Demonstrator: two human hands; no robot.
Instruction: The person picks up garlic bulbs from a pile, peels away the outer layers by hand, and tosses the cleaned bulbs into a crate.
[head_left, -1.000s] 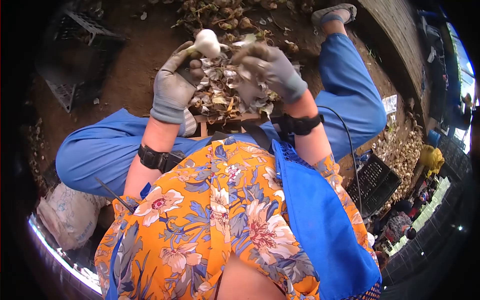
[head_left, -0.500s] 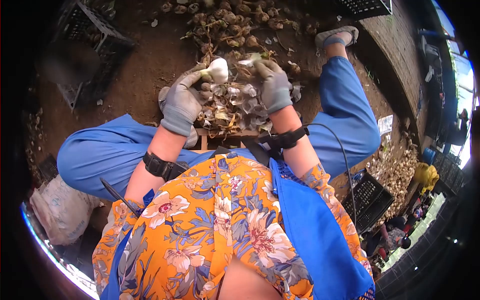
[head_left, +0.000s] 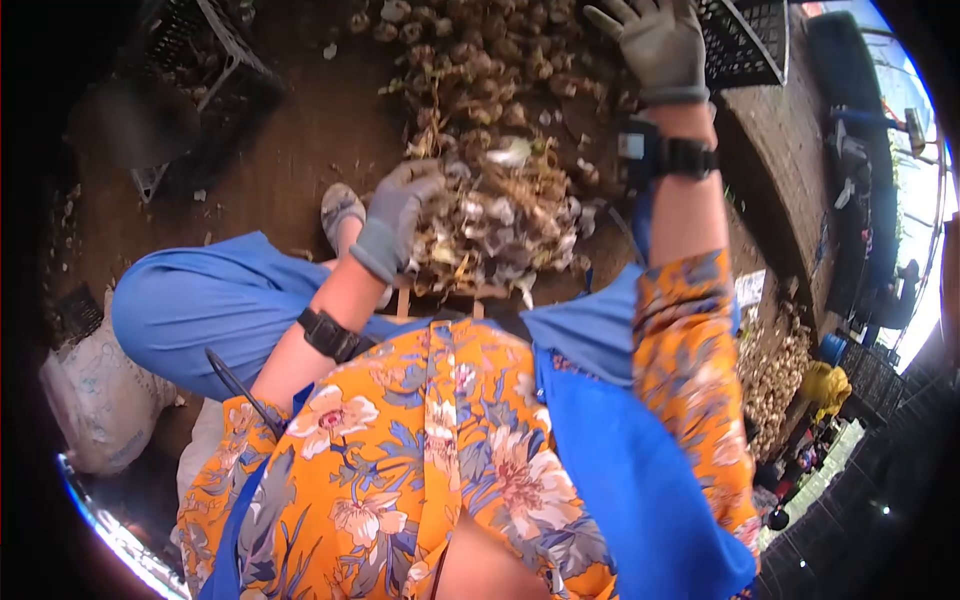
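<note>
Both my hands wear grey work gloves. My left hand (head_left: 402, 205) is at the left edge of a pile of peeled garlic skins (head_left: 500, 225), its fingers curled closed; what they hold, if anything, is hidden. Stretched far forward and to the right, my right hand (head_left: 662, 48) is spread wide with nothing in it, beside a black plastic crate (head_left: 765, 45). Whole garlic bulbs (head_left: 490, 60) with dry stalks lie on the ground beyond the skins. A pale piece of garlic or skin (head_left: 510, 152) rests on top of the pile.
Another black crate (head_left: 235, 75) stands at the far left. A white sack (head_left: 110, 400) is by my left knee. More garlic (head_left: 775, 370) is spread on the right, near a yellow bag (head_left: 826, 388). A concrete ledge (head_left: 790, 150) runs along the right side.
My right hand has swung forward and right to the crate and opened. The white garlic bulb is gone from my left hand, which has moved slightly down and right, against the skins.
</note>
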